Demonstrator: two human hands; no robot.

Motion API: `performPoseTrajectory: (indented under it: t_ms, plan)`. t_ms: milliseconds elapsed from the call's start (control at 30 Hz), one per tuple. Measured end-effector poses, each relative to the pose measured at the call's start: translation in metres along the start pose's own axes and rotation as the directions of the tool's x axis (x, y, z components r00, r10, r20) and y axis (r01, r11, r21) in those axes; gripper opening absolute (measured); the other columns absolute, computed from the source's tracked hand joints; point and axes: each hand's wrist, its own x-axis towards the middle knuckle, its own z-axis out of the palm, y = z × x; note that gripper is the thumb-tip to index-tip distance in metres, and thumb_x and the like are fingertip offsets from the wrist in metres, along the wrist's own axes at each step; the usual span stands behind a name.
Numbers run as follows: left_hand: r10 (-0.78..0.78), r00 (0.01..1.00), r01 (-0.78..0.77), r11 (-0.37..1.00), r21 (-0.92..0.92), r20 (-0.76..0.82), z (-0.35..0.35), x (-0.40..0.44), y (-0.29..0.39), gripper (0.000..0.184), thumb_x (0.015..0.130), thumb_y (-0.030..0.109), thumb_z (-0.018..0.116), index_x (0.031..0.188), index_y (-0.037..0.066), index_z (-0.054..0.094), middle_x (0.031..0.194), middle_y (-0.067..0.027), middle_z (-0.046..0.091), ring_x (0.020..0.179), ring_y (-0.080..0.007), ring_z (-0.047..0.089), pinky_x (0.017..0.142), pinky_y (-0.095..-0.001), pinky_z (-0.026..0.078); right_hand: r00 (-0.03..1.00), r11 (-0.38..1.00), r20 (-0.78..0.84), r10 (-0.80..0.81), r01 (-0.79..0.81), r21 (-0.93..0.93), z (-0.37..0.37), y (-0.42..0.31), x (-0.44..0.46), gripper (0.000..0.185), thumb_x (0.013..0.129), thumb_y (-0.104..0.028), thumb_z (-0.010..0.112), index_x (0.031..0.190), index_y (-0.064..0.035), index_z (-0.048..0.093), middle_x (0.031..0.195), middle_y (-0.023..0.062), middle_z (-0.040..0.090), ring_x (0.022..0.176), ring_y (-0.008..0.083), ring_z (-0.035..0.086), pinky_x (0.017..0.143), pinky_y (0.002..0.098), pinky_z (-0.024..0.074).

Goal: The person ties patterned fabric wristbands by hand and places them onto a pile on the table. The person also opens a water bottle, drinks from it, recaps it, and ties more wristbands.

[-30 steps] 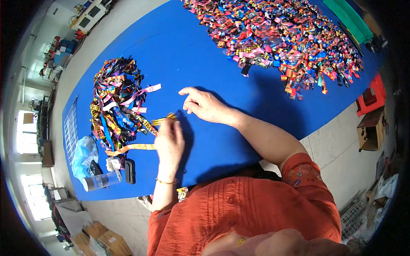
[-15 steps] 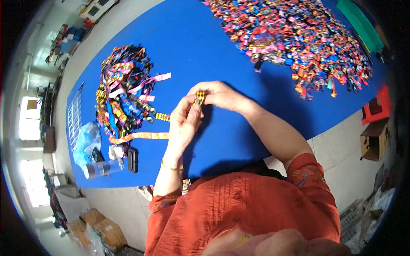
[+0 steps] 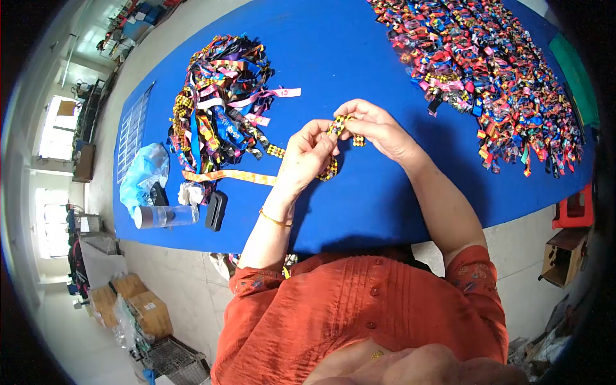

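Pinching a yellow-and-black checked ribbon (image 3: 337, 125) over the blue table (image 3: 353, 64), the left hand (image 3: 304, 158) and right hand (image 3: 386, 133) come together; the right, empty 1 second ago, now shares the handling, while a matching curl shows below the left fingers.

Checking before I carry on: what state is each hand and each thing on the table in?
Left hand: pinching the checkered ribbon
Right hand: pinching the same ribbon
Checkered ribbon: bent, between both hands
Left ribbon pile: tangled, loose ends sticking out
Orange ribbon: stretched out
Right ribbon pile: spread wide
Bottle: lying on its side
Blue bag: crumpled
Black case: lying down, open or closed unclear
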Motion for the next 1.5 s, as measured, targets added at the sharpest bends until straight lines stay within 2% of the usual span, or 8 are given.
performPoseTrajectory:
  t_ms: [433,700,733,867,1000,1167,1233,1500]
  plan:
    - [-0.024,0.999,0.028,0.986,0.163,-0.025,-0.016,-0.003,0.008,0.02,0.099,0.026,0.066,0.103,0.006,0.066,0.073,0.0035,0.061,0.05,-0.001,0.042,0.044,-0.0185,0.028,0.797,0.974,-0.566,-0.21,0.219,-0.053,-0.031,0.005,0.005,0.013,0.101,-0.017,0.057,0.104,-0.0044,0.06,0.087,0.0028,0.064,0.075,0.0095,0.06,0.072,0.0242,0.0491]
    - [0.055,0.998,-0.045,0.969,0.242,-0.035,-0.016,-0.004,0.019,0.018,0.1,0.02,0.064,0.098,0.002,0.065,0.073,0.004,0.059,0.059,-0.0022,0.048,0.052,-0.0202,0.037,0.84,0.967,-0.494,-0.226,0.13,-0.221,-0.025,0.016,0.006,0.017,0.1,-0.017,0.059,0.108,-0.0027,0.059,0.09,0.005,0.067,0.074,0.0105,0.063,0.065,0.0244,0.0498]
    - [0.093,0.994,-0.081,0.978,0.194,-0.053,-0.019,-0.004,0.013,0.02,0.098,0.025,0.067,0.096,0.005,0.065,0.069,0.0087,0.053,0.056,0.0002,0.041,0.048,-0.0195,0.029,0.844,0.963,-0.48,-0.24,0.147,-0.225,-0.029,0.018,0.007,0.017,0.099,-0.016,0.06,0.109,-0.0024,0.059,0.09,0.0056,0.067,0.073,0.0105,0.063,0.064,0.0239,0.05]
    - [0.228,0.944,-0.06,0.828,0.557,-0.238,-0.059,-0.003,-0.006,0.022,0.098,0.021,0.066,0.083,0.004,0.065,0.069,0.0095,0.052,0.061,-0.0018,0.043,0.052,-0.0222,0.032,0.838,0.972,-0.51,-0.196,0.098,-0.212,-0.026,0.015,0.007,0.017,0.099,-0.014,0.061,0.11,-0.0025,0.059,0.091,0.0058,0.067,0.074,0.0099,0.062,0.068,0.0235,0.0511]
    - [0.279,0.839,0.298,0.483,0.823,-0.468,-0.085,-0.015,0.012,0.035,0.091,0.036,0.065,0.08,0.003,0.069,0.07,-0.0182,0.067,0.069,-0.0361,0.069,0.065,-0.0448,0.052,0.885,0.963,-0.405,-0.23,0.146,-0.228,-0.017,0.016,0.008,0.015,0.098,-0.011,0.063,0.109,-0.0018,0.059,0.09,0.0033,0.064,0.075,0.0087,0.061,0.07,0.023,0.0512]
    - [0.519,0.662,0.497,0.237,0.835,-0.542,-0.156,-0.021,-0.012,0.027,0.089,0.03,0.065,0.084,0.004,0.068,0.089,-0.0192,0.068,0.08,-0.0376,0.069,0.073,-0.0476,0.055,0.892,0.936,-0.377,-0.251,0.125,-0.328,-0.019,0.023,0.009,0.015,0.097,-0.007,0.062,0.11,-0.0008,0.059,0.09,0.0035,0.064,0.076,0.0089,0.061,0.071,0.0243,0.0534]
    - [0.516,0.601,0.499,0.354,0.791,-0.61,-0.157,-0.016,-0.003,0.027,0.09,0.031,0.066,0.085,0.005,0.066,0.091,-0.0192,0.064,0.079,-0.0379,0.067,0.072,-0.048,0.054,0.904,0.936,-0.362,-0.227,0.1,-0.337,-0.02,0.024,0.009,0.015,0.097,-0.006,0.061,0.11,-0.0005,0.058,0.091,0.0045,0.064,0.077,0.0095,0.062,0.071,0.0248,0.054]
    - [0.596,0.55,0.573,0.24,0.783,-0.585,-0.151,0.017,-0.021,0.034,0.089,0.034,0.068,0.085,0.001,0.06,0.085,-0.0196,0.065,0.076,-0.0388,0.069,0.07,-0.0476,0.056,0.925,0.914,-0.33,-0.189,0.043,-0.403,-0.015,0.02,0.007,0.016,0.097,-0.006,0.059,0.112,0.001,0.057,0.09,0.0062,0.064,0.077,0.0107,0.063,0.07,0.025,0.0542]
